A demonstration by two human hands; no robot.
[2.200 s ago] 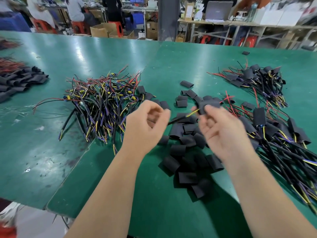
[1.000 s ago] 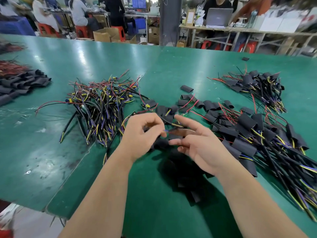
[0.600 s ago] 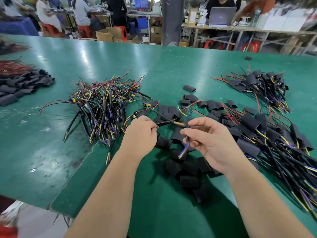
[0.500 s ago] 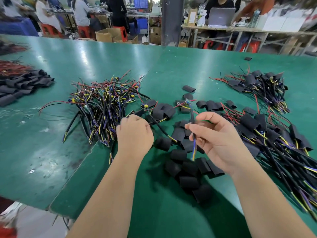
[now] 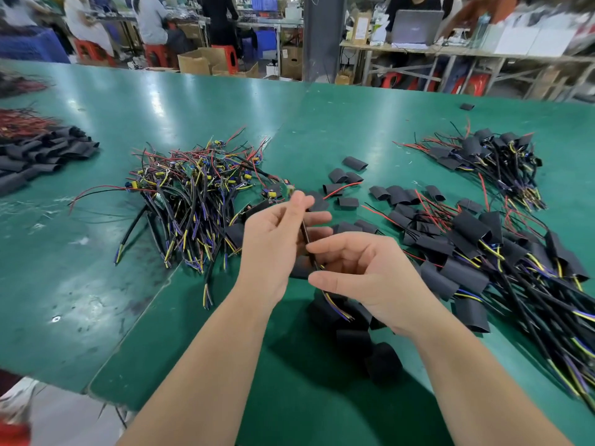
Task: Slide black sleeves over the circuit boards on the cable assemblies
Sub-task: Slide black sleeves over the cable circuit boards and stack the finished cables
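Note:
Above the green table, both hands hold one cable assembly [image 5: 306,239], a thin black cable running steeply between them. My left hand [image 5: 277,239] pinches its upper end near a small circuit board [image 5: 287,190]. My right hand [image 5: 363,275] grips the lower part, and yellow and purple wire tips [image 5: 338,309] stick out below its palm. Loose black sleeves [image 5: 351,317] lie under and beyond the hands. A heap of bare cable assemblies [image 5: 196,194] is on the left. Sleeved assemblies [image 5: 476,252] are heaped on the right.
A second heap of sleeved assemblies [image 5: 486,156] lies at the back right. Another stack of black sleeves [image 5: 38,156] sits at the far left. The table's near edge [image 5: 64,386] runs at the lower left. People work at benches behind the table.
My left hand has risen from the bare heap and come up to the cable. The cable's wire tips now hang below my right palm, and the board end points up by my left fingers.

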